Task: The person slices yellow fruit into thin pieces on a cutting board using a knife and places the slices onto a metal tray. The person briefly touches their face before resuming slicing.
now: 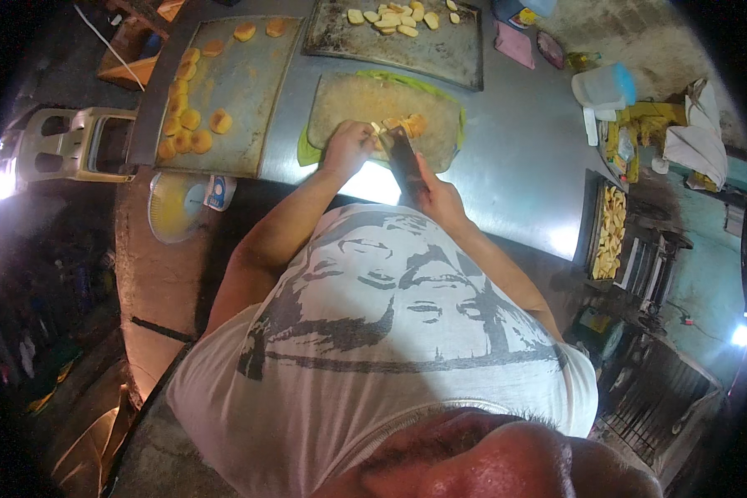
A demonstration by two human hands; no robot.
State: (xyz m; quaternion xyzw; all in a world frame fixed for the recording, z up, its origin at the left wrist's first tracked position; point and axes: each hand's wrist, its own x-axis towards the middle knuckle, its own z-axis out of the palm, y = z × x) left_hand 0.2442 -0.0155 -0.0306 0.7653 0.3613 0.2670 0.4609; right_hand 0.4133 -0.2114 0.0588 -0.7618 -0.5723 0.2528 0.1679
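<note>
A worn cutting board lies on a green cloth on the metal table. On the board are cut pieces of a golden-brown bread roll. My right hand is closed round the handle of a broad, dark-bladed knife, its tip at the pieces. My left hand rests at the board's near edge, its fingertips on a pale slice beside the blade. The fingers hide part of that slice.
Whole rolls sit on a baking tray at left. Another tray beyond the board bears pale slices. A filled tray of slices stands at right. A plastic container is at the back right, a plastic chair at left.
</note>
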